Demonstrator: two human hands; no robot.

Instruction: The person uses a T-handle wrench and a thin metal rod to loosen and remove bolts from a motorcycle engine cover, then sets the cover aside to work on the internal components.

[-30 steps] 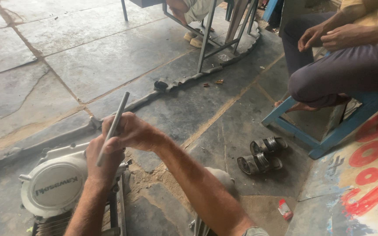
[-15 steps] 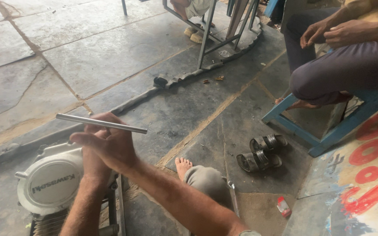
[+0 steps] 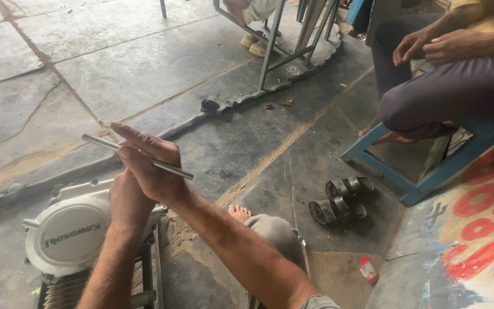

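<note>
Nearest, a grey metal engine side cover sits under the left hand. Above it the right hand, fingers straight and pressed together, rolls a thin silver steel rod against the left palm — rod level, crossways. Beyond lie worn black sandals and a seated person's blue wooden stool.

Soft, even daylight fills the scene; shadows are faint, there is no glare, and focus stays sharp throughout.

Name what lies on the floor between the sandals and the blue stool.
Nothing: in the head view, only bare stone floor separates the sandals from the blue stool.
</note>
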